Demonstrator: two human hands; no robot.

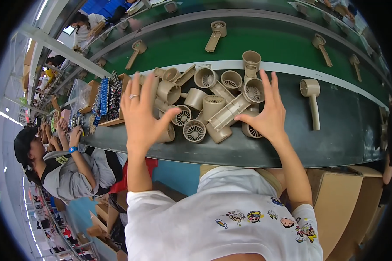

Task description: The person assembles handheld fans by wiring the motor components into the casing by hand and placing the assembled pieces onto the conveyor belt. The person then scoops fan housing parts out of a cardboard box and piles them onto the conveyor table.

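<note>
A heap of beige plastic fan housings, each with a round grilled head and a long handle shell, lies on the dark worktop before me. My left hand is raised at the heap's left side, fingers spread and holding nothing; a ring shows on one finger. On the other side my right hand is also open, its thumb near the end of a handle shell lying open side up. Whether that thumb touches the shell I cannot tell. One separate housing lies to the right, handle toward me.
Past a white strip, several more housings are spaced along a green conveyor belt. A carton of small dark and blue parts stands at left. Beside me a person in grey works. Cardboard boxes stand at lower right.
</note>
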